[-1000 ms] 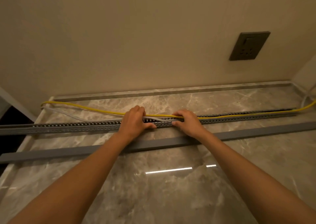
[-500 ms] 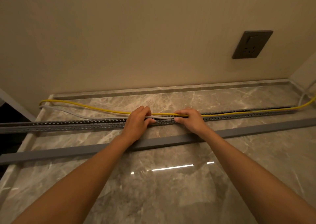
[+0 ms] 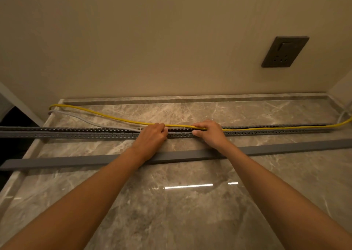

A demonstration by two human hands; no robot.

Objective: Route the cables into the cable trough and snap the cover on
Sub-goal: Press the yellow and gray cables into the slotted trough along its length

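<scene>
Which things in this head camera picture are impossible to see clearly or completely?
- Head view: the left end of the slotted grey plastic cable trough is cut off by the frame edge.
- The thin yellow cable leaves at the right edge; its end is unseen.
- The pale grey cable disappears under the left hand.
- What the right hand pinches is hidden by its fingers.

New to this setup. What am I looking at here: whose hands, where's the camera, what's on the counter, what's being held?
No machine here: a person's two bare hands, filmed by one wide-angle camera worn on the head, looking forward and down.

On the marble counter lies a long slotted grey cable trough, open on top. Nearer the person lies its separate flat grey cover, not yet on.

The left hand and right hand rest on the middle of the trough, fingers on a yellow cable. A grey cable also runs in from the left. To the left, both lie loose behind the trough.

A wall socket sits on the wall.
</scene>
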